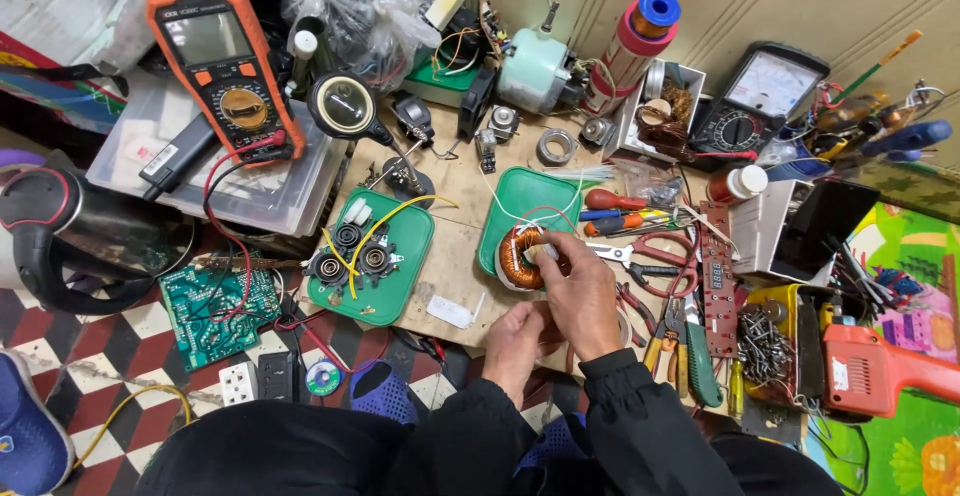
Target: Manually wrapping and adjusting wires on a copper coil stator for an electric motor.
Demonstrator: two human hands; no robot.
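- The right hand (580,296) has its fingers (556,252) pinched on a copper-wound coil (520,258), held at the near edge of a green tray (522,199) mid-counter.
- The left hand (515,341) rests curled at the counter's (455,246) front edge, fingers together, gripping nothing I can make out.
- Red-handled scissors (655,256) lie just right of the coil.

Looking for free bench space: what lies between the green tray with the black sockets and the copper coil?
In the head view, only bare wooden board separates the green tray from the copper coil.
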